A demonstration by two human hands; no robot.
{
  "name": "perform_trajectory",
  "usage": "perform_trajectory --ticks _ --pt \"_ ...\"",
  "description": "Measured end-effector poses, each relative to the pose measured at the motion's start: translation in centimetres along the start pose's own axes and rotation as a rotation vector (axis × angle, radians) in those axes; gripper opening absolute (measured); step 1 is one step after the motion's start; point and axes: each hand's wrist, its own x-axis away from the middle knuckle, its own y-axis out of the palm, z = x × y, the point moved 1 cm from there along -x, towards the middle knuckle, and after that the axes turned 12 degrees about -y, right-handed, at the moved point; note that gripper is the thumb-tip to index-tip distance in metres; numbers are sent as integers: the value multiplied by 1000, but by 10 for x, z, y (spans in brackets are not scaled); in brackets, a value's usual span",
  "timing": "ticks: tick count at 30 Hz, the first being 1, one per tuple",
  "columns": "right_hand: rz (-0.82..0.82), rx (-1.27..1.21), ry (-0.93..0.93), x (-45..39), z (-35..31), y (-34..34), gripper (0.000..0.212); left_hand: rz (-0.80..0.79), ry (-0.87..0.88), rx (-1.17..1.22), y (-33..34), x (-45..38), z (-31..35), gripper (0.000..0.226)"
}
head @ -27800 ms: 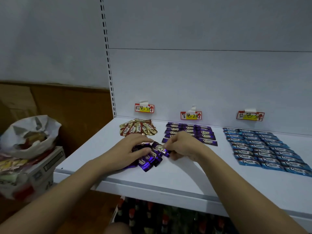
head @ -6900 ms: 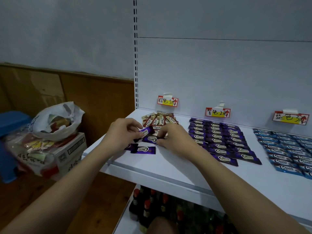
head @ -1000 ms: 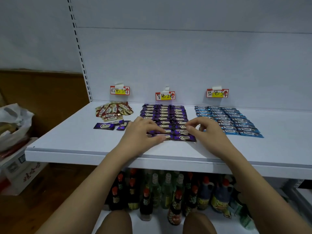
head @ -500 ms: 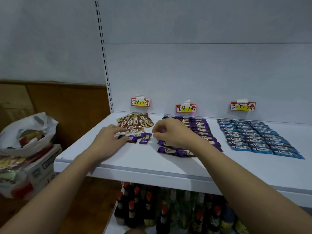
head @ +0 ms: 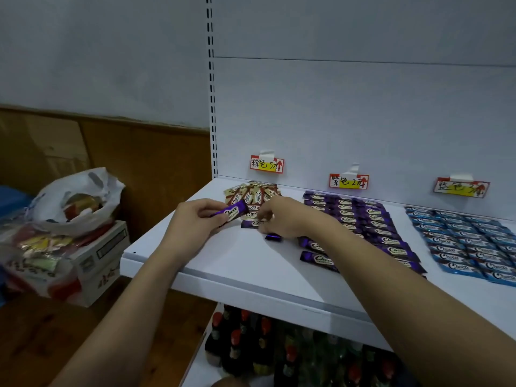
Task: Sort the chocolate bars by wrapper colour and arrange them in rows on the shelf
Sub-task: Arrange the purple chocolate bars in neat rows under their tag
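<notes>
- A purple bar (head: pixel 234 213) is held in the left hand (head: pixel 192 223), pinched between thumb and fingertips at its near end and lifted just clear of the shelf (head: pixel 245 263), in front of the brown pile (head: pixel 252 195).
- The right hand (head: pixel 282 217) is lowered, fingers curled, over loose purple bars (head: pixel 252 224) just in front of the brown pile. A pinch on one of them is likely, but the fingertips are turned away and it cannot be told.
- One small purple piece (head: pixel 273 237) is seen at the heel of the right hand; whether it is touched cannot be told.
- The purple rows (head: pixel 363 219) are laid under the middle price tag (head: pixel 349 181), and the blue rows (head: pixel 469 241) under the right one. The brown pile is left unsorted under the left tag (head: pixel 267 164).
- Handling, as judged: the bars are taken to be light, thin and fairly stiff inside a glossy, slippery film. A pinch across the short width or at a crimped end is favoured. Neighbours are expected to slide if a bar is dragged; a lift and set-down is preferred.
- The near purple rows are partly covered by the right forearm, so their count and alignment cannot be checked.
- The blue rows are cut off at the right edge of the view.
- Bars low in the brown pile are hidden by those on top; stray purple ones there cannot be ruled out.
- Tag writing is only partly legible.
</notes>
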Motion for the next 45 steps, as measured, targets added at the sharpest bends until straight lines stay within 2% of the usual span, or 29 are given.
perform_trajectory --ticks 3,10,13,16,20,24,30,34,37,45 --pt "-14 21 17 -1 -2 0 31 -22 -69 173 -2 0 1 17" --pt "-9 -113 39 2 -15 6 34 -71 -68 252 -3 2 1 18" --pt "98 -170 67 7 -18 8 27 -76 -86 276 -4 3 3 19" --pt "302 -247 83 17 -16 5 16 -77 -130 312 -4 6 9 17" --pt "505 -424 160 51 1 -21 21 -144 -62 93 10 21 25 12" --pt "527 -483 256 101 26 -37 21 -308 92 -212 38 41 42 13" --pt "471 -549 326 166 45 -40 6 -535 273 -419 78 63 48 13" --pt "361 -567 322 192 41 -37 6 -531 306 -489 90 69 46 13" --pt "303 -558 269 200 36 -28 4 -463 331 -569 94 71 45 12" --pt "320 -383 262 200 36 -11 2 -502 460 -661 95 72 42 20"
